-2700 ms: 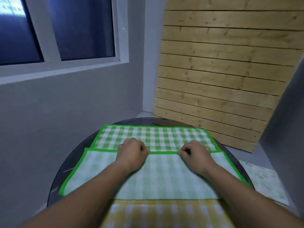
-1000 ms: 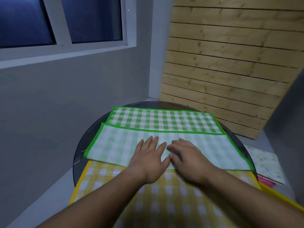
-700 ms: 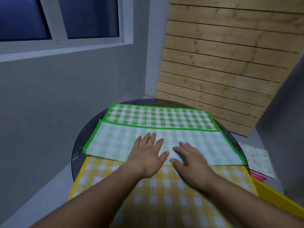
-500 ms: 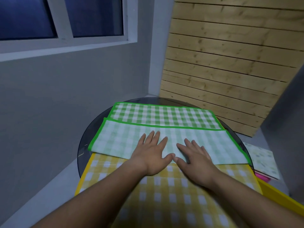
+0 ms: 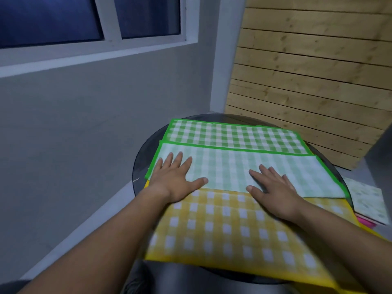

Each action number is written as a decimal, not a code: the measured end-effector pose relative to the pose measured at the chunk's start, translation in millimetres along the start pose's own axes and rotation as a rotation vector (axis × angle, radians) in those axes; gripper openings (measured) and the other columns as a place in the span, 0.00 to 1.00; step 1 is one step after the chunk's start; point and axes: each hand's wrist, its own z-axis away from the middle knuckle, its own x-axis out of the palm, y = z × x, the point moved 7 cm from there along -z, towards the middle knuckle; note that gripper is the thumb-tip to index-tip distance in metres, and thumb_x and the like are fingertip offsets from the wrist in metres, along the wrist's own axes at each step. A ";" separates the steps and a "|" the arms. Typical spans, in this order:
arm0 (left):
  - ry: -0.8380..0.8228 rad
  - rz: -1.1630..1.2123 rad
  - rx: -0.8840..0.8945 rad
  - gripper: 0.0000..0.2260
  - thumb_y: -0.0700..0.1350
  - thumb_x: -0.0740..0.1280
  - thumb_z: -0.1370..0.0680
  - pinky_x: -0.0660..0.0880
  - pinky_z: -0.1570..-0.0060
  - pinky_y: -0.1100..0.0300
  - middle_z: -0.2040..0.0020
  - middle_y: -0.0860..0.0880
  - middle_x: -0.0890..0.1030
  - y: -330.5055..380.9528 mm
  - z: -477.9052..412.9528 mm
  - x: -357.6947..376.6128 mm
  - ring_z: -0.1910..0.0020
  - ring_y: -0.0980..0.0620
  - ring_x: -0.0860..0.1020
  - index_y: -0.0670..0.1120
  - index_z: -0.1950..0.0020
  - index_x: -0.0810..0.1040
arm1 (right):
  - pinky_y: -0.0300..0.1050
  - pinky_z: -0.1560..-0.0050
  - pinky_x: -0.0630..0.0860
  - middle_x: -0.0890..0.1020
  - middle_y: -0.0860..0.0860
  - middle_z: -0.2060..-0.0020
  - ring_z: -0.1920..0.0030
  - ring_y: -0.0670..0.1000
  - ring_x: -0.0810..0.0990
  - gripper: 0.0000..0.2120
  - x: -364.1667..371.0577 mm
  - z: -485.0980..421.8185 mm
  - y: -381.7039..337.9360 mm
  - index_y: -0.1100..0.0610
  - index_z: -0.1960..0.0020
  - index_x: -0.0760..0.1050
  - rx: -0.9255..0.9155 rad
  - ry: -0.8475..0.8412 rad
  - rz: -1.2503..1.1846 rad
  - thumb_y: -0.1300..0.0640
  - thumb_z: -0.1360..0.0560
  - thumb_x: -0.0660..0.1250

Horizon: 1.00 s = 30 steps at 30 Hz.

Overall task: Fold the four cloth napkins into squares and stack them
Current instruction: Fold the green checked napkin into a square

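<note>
— Green napkin (image 5: 233, 166): location, condition?
— Folded once, lying on desk (image 5: 141, 166) over yellow napkin (image 5: 222, 230), far strip uncovered.
— Hands?
— Left hand (image 5: 174, 179) and right hand (image 5: 273, 187) flat, fingers spread, pressing the folded layer; swept apart from centre toward the ends since half a second ago.
— Implication?
— First fold judged smoothed; crosswise fold outstanding, no square yet.

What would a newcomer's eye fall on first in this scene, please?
Probably the bright green checked napkin, folded over on the round dark table, with the left hand and right hand pressed flat on its pale flap. A yellow checked napkin lies nearer, partly under it.
</note>
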 end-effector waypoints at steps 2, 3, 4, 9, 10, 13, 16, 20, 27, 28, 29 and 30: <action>-0.011 0.073 -0.021 0.49 0.80 0.54 0.32 0.41 0.22 0.45 0.18 0.50 0.44 -4.7 -3.5 -6.2 0.19 0.47 0.41 0.55 0.18 0.49 | 0.54 0.22 0.38 0.46 0.47 0.20 0.21 0.49 0.40 0.28 -0.3 0.3 -0.2 0.42 0.21 0.52 0.000 -0.003 -0.005 0.38 0.19 0.52; -0.022 0.107 -0.032 0.51 0.80 0.58 0.34 0.42 0.22 0.45 0.18 0.49 0.46 -6.9 -5.6 -8.8 0.19 0.46 0.42 0.53 0.19 0.51 | 0.54 0.22 0.38 0.46 0.47 0.20 0.21 0.49 0.40 0.28 -0.5 0.1 0.0 0.42 0.21 0.52 0.001 -0.003 -0.011 0.38 0.19 0.52; -0.038 0.136 -0.046 0.52 0.79 0.61 0.35 0.43 0.22 0.45 0.18 0.48 0.47 -8.1 -7.5 -10.2 0.19 0.46 0.43 0.52 0.19 0.53 | 0.54 0.22 0.38 0.47 0.47 0.20 0.21 0.49 0.40 0.29 -0.2 -0.3 0.1 0.42 0.21 0.52 0.002 -0.004 -0.017 0.38 0.19 0.52; 0.024 0.094 -0.201 0.40 0.73 0.61 0.30 0.38 0.26 0.36 0.21 0.43 0.59 24.7 -17.7 -21.7 0.20 0.40 0.46 0.49 0.26 0.65 | 0.54 0.22 0.39 0.47 0.47 0.20 0.20 0.50 0.41 0.29 0.5 -1.3 -0.6 0.43 0.21 0.53 0.007 0.002 -0.020 0.38 0.20 0.53; 0.087 0.062 -0.138 0.35 0.68 0.59 0.25 0.37 0.25 0.37 0.21 0.43 0.59 46.3 -21.7 -25.4 0.20 0.40 0.45 0.49 0.26 0.66 | 0.54 0.22 0.39 0.47 0.47 0.20 0.20 0.50 0.41 0.29 0.3 -1.4 -1.2 0.43 0.21 0.53 0.009 0.004 -0.020 0.38 0.20 0.53; 0.196 0.075 0.183 0.25 0.57 0.55 0.18 0.37 0.24 0.43 0.19 0.45 0.56 108.4 -28.2 -21.5 0.19 0.44 0.44 0.49 0.23 0.64 | 0.54 0.22 0.38 0.47 0.47 0.20 0.20 0.50 0.40 0.31 0.8 -2.9 -1.1 0.44 0.21 0.51 0.017 0.003 -0.013 0.37 0.20 0.53; 0.162 0.072 0.260 0.25 0.57 0.52 0.17 0.38 0.23 0.43 0.19 0.45 0.55 122.8 -35.1 -2.9 0.19 0.45 0.45 0.50 0.22 0.60 | 0.53 0.23 0.38 0.46 0.48 0.20 0.21 0.50 0.40 0.32 1.8 -5.0 0.3 0.45 0.20 0.48 0.018 0.009 0.008 0.37 0.20 0.52; 0.042 0.021 0.178 0.29 0.63 0.45 0.18 0.36 0.24 0.41 0.18 0.46 0.46 118.4 -42.6 16.7 0.19 0.46 0.40 0.53 0.19 0.50 | 0.52 0.22 0.37 0.43 0.47 0.20 0.21 0.49 0.38 0.31 1.3 -3.1 5.1 0.48 0.19 0.43 -0.025 -0.022 0.050 0.40 0.18 0.49; 0.043 0.010 0.165 0.29 0.64 0.44 0.19 0.36 0.24 0.41 0.18 0.48 0.45 118.9 -43.3 18.8 0.19 0.47 0.40 0.56 0.19 0.48 | 0.44 0.23 0.40 0.43 0.45 0.20 0.21 0.46 0.40 0.27 -35.2 0.3 108.0 0.51 0.19 0.45 -0.010 -0.095 0.098 0.48 0.16 0.47; 0.035 0.016 0.153 0.29 0.64 0.45 0.19 0.39 0.24 0.40 0.18 0.47 0.47 119.7 -45.7 17.6 0.19 0.46 0.42 0.56 0.20 0.51 | 0.44 0.22 0.43 0.48 0.45 0.20 0.21 0.46 0.44 0.26 -42.5 -1.3 118.6 0.52 0.20 0.50 0.015 -0.067 0.067 0.49 0.16 0.49; 0.032 0.023 0.137 0.28 0.64 0.47 0.20 0.43 0.24 0.39 0.19 0.46 0.53 121.0 -49.3 14.1 0.20 0.45 0.47 0.56 0.22 0.56 | 0.47 0.22 0.49 0.56 0.45 0.21 0.21 0.47 0.51 0.24 -50.3 -4.9 123.2 0.53 0.21 0.58 0.026 -0.018 0.027 0.50 0.16 0.51; 0.040 0.021 0.122 0.26 0.64 0.50 0.21 0.49 0.26 0.39 0.23 0.46 0.60 122.6 -53.9 8.4 0.23 0.44 0.54 0.56 0.26 0.61 | 0.51 0.25 0.57 0.67 0.46 0.26 0.24 0.50 0.62 0.20 -58.6 -11.1 123.1 0.55 0.28 0.69 0.021 0.048 -0.011 0.50 0.16 0.53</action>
